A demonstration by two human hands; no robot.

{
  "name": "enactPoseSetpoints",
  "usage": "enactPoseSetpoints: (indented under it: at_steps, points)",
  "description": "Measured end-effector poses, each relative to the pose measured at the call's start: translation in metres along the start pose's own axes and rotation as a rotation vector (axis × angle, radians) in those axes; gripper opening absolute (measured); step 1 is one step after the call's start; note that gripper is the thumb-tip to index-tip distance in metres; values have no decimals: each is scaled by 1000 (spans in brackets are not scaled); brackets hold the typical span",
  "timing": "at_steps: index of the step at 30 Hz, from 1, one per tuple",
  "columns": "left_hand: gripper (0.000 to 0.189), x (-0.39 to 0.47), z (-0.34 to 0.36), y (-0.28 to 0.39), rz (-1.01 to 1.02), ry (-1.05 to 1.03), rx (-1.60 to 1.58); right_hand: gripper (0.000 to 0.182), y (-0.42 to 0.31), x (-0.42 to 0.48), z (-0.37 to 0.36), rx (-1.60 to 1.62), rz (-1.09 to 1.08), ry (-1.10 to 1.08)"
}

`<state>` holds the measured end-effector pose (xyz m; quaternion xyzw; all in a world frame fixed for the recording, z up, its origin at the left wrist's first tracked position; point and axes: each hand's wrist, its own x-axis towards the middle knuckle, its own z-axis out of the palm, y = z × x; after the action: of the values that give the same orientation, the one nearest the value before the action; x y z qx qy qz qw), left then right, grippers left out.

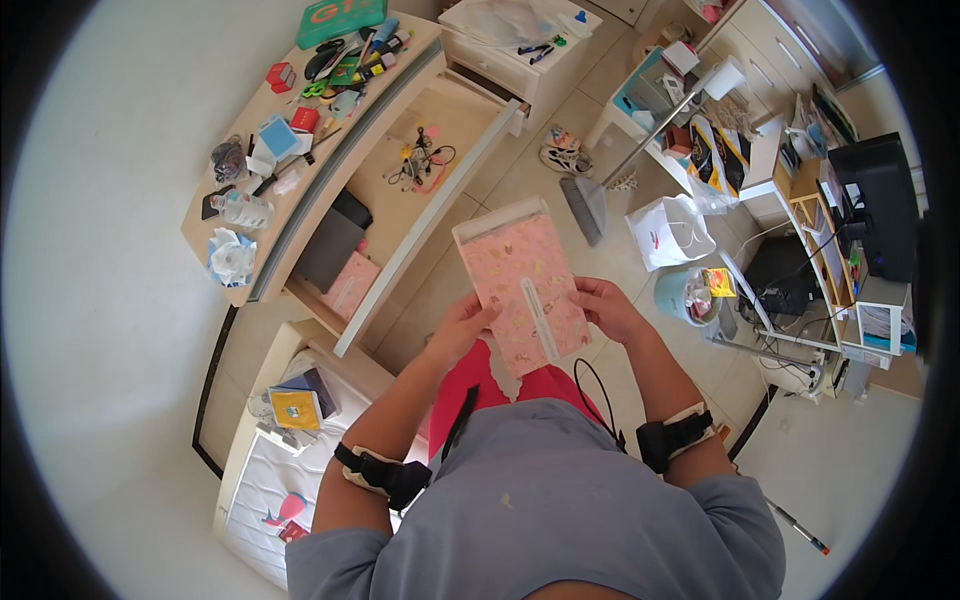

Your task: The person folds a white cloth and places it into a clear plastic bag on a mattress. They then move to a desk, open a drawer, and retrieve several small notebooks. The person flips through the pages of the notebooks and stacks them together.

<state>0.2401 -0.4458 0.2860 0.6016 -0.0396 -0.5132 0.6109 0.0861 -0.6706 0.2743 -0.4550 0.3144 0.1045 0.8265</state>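
Between my two hands is a flat pink patterned box (517,277) with a pale strip bearing writing, held up in front of my body. My left hand (463,327) grips its left edge, thumb on top. On its right edge the fingers of my right hand (606,306) are closed the same way. To the left stands a pulled-out drawer (450,214) of a wooden cabinet. Inside it lie tangled cables (420,166), a dark grey flat case (330,246), a black item (352,208) and another pink box (352,283).
The cabinet top (300,176) carries a plastic bottle (246,208), small boxes, tools and a green box (339,21). A broom (586,208), a white paper bag (670,234) and a waste bin (679,295) stand on the floor. A bed (251,480) is at lower left, a desk with a monitor (874,202) at right.
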Motion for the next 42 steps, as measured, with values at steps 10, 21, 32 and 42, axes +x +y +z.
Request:
enactPoseSetpoints:
  at_steps: [10, 21, 32, 42]
  points:
    - [11, 50, 29, 77, 893, 270, 1414, 36, 16, -20, -36, -29, -47, 8]
    - [15, 99, 5, 77, 285, -41, 1548, 36, 28, -23, -36, -13, -6, 0]
    - [20, 106, -12, 81, 53, -328, 1248, 38, 25, -22, -34, -31, 60, -42]
    - [18, 101, -15, 67, -33, -483, 1332, 39, 31, -23, -42, -38, 101, -93]
